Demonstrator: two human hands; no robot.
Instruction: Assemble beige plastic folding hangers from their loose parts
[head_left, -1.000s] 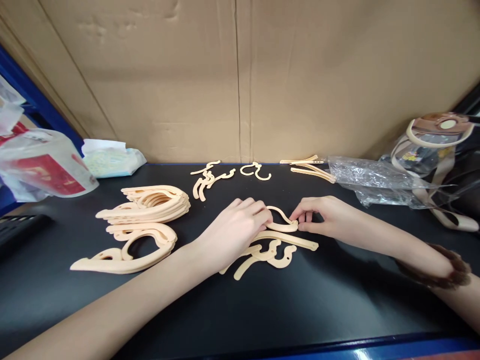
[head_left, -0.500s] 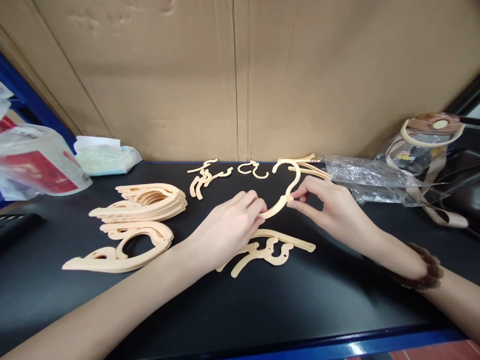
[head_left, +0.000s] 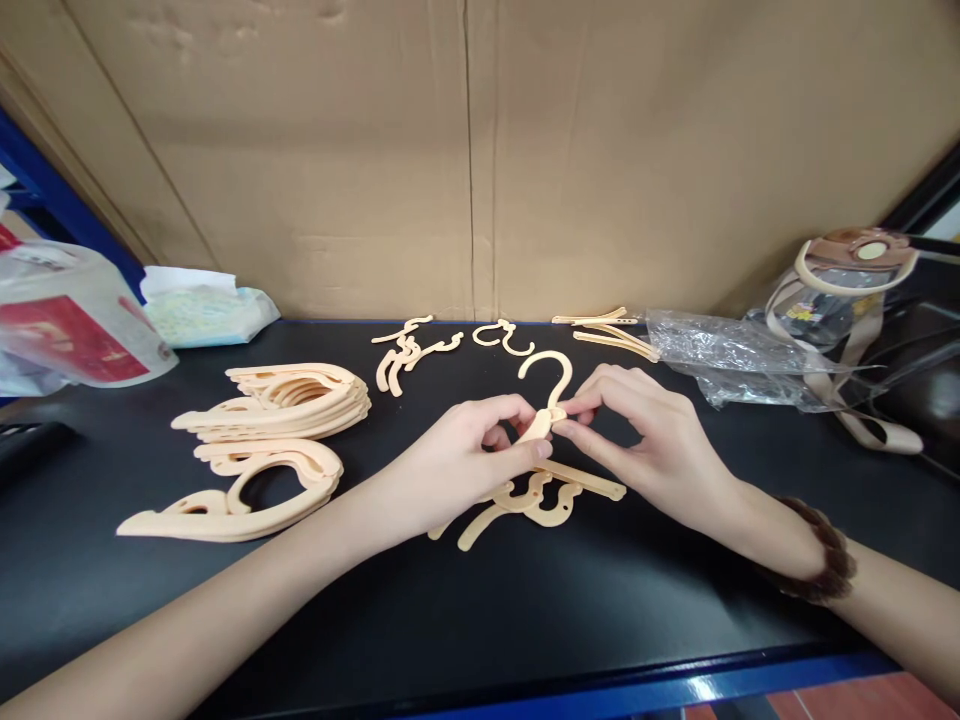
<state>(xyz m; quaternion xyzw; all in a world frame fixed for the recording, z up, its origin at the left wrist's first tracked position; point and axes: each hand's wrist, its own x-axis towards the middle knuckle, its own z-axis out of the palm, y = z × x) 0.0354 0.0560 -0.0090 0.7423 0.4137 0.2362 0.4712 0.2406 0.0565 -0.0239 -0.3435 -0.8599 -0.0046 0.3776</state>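
A cream plastic folding clothes hanger (head_left: 537, 428) is held up between my two hands above the middle of the table, its curved hook (head_left: 566, 378) pointing upward. My left hand (head_left: 476, 455) closes on the arm of the hanger, thumb in front and fingers behind. At the joint below the hook, my right hand (head_left: 645, 425) pinches with thumb and forefinger. Just under my hands lie loose cream hanger parts (head_left: 600, 484), partly covered by my left hand. Over to the left are a stack of folded hangers (head_left: 300, 425) and another folded hanger (head_left: 217, 525) nearer me.
More hanger pieces (head_left: 405, 355), loose hooks (head_left: 517, 345) and straight bars (head_left: 619, 344) lie along the back, before a cardboard wall (head_left: 337, 170). Clear plastic bags (head_left: 720, 345) and a strapped bottle (head_left: 832, 285) stand right. Wipes (head_left: 210, 310) and a wrapped roll (head_left: 82, 320) stand left.
The hanger has moved left and lower, with its hook now closer to me. My left hand has turned so its thumb shows in front, and my right hand has come nearer to it.
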